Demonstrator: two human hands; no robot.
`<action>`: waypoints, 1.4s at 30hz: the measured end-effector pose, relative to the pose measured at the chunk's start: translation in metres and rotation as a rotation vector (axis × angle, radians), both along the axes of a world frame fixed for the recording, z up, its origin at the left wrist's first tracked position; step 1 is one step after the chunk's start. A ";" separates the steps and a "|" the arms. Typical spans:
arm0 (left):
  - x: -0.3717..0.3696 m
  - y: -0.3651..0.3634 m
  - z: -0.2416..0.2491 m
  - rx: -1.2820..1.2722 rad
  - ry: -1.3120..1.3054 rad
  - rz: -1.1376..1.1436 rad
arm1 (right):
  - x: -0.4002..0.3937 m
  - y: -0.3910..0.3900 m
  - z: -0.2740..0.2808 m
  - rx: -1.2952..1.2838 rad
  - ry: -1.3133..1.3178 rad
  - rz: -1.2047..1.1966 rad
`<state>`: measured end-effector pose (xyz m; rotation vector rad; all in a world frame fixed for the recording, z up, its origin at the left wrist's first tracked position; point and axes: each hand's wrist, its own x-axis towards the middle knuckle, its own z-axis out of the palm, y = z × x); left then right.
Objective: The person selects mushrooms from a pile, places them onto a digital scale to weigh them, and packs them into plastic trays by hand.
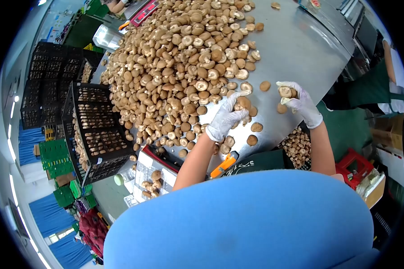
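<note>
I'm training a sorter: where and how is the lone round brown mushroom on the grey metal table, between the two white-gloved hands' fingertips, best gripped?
Probably by opposite edges of the round brown mushroom, coming straight down from above: it looks cap up, no stem shows, and bare grey metal table surrounds it.

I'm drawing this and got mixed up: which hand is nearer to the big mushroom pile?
The left. The left hand is at the pile's right edge; the right hand is farther right, away from the mushroom pile.
</note>
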<state>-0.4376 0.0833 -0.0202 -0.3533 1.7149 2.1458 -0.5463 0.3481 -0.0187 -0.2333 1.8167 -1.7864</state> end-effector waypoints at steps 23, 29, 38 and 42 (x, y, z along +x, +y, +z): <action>0.288 -0.035 0.089 -0.131 0.183 1.211 | 0.152 -0.277 0.023 -0.301 1.068 1.241; 0.371 -0.107 0.058 -0.820 0.269 1.597 | 0.253 -0.384 0.072 -0.291 0.544 1.392; 0.402 -0.118 0.047 -1.286 -0.032 0.988 | 0.289 -0.414 0.021 -0.152 1.186 1.386; 0.400 -0.132 0.037 -1.194 -0.024 0.968 | 0.289 -0.417 0.010 -0.453 1.148 1.227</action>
